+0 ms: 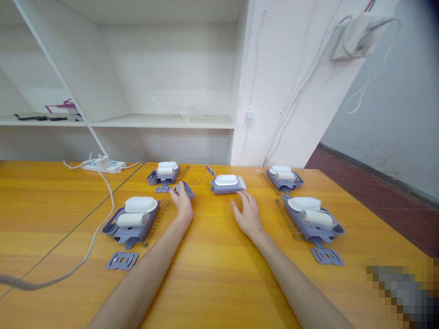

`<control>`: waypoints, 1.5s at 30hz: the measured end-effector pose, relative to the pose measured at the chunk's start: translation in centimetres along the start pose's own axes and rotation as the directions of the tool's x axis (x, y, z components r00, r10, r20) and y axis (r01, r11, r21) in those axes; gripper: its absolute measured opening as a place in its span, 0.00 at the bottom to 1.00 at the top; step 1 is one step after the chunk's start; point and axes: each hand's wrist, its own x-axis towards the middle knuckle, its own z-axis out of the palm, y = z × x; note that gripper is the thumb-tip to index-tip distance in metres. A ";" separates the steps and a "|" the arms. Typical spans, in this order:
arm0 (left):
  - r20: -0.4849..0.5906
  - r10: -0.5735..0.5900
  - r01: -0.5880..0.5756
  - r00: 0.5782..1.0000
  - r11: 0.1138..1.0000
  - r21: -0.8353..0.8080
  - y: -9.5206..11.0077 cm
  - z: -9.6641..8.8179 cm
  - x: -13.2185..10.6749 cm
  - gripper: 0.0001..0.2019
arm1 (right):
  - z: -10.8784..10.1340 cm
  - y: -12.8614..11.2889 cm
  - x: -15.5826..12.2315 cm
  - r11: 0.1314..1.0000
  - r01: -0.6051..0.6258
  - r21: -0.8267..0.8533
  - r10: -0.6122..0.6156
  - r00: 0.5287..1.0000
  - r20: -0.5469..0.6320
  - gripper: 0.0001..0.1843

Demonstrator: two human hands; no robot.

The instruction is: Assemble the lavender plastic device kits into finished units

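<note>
My left hand [182,204] is closed around a small grey-purple plastic piece [188,191], partly hidden by the fingers. My right hand [248,214] lies low over the table, fingers apart and holding nothing. Its fingertips are by the front right corner of a grey-purple perforated plastic holder [224,190]; whether they touch it I cannot tell. On that holder sits a white oval piece [226,180], and a small flat part [210,171] stands tilted at its left end. A thin coiled spring [199,180] lies between my left hand and this holder.
Similar holders with white rollers stand at the left front [133,228], left back [168,173], right back [284,178] and right front [312,221]. Springs and flat slotted plates [122,261] lie beside them. A power strip [104,164] and a white cable [109,201] occupy the left side.
</note>
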 end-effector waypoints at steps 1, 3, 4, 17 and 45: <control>-0.045 0.026 -0.025 0.999 0.999 0.023 0.1 -0.1 0.1 0.16 | 0.0 0.0 0.0 1.000 0.000 0.001 0.000 1.000 -0.003 0.20; -0.114 0.066 -0.060 0.991 0.996 0.058 0.4 -0.2 0.1 0.15 | 0.0 0.0 0.0 1.000 -0.003 -0.001 0.003 1.000 -0.005 0.20; -0.131 0.086 -0.076 0.988 0.994 0.074 0.5 -0.3 0.1 0.14 | 0.0 0.0 0.0 1.000 -0.005 -0.004 0.005 1.000 -0.003 0.20; -0.152 0.224 -0.182 0.963 0.952 0.248 0.5 -0.5 -0.1 0.13 | -0.2 0.0 0.0 1.000 -0.007 0.000 0.007 1.000 -0.014 0.20; 0.174 0.268 -0.319 0.948 0.774 0.547 0.6 -0.6 -0.9 0.21 | -0.2 -0.1 0.0 0.999 -0.038 -0.020 0.038 0.999 0.011 0.20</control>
